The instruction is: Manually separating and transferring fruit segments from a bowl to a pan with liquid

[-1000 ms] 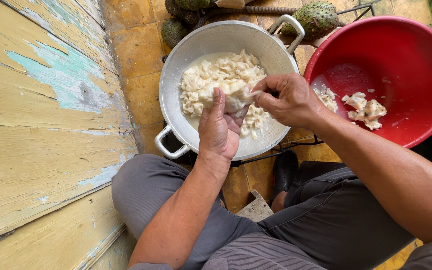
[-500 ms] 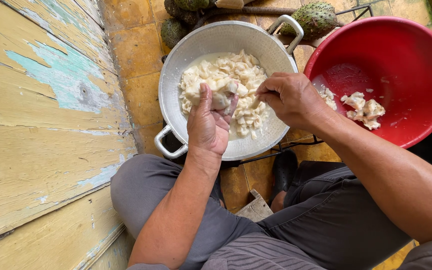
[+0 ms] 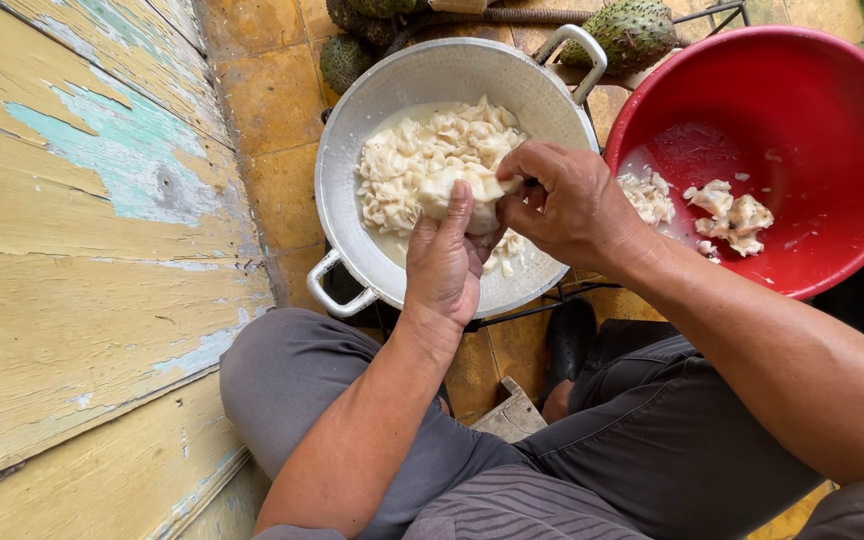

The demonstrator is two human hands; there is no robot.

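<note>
My left hand (image 3: 444, 262) holds a lump of white fruit pulp (image 3: 449, 190) over a metal pot (image 3: 352, 130). My right hand (image 3: 567, 205) pinches the same lump from the right side, fingers closed on it. The pot holds a heap of white pulp pieces (image 3: 407, 165) in milky liquid. To the right stands a red plastic basin (image 3: 822, 110) with a few pulp scraps (image 3: 737, 215) at its bottom.
Green spiky fruits (image 3: 637, 30) lie behind the pot on the yellow tiled floor (image 3: 262, 110). A worn wooden wall with peeling yellow and teal paint (image 3: 72, 250) runs along the left. My legs in grey trousers (image 3: 292, 370) are below the pot.
Both hands have shifted the pulp lump slightly; the left hand has lifted and turned it while the right fingers moved onto its top edge.
</note>
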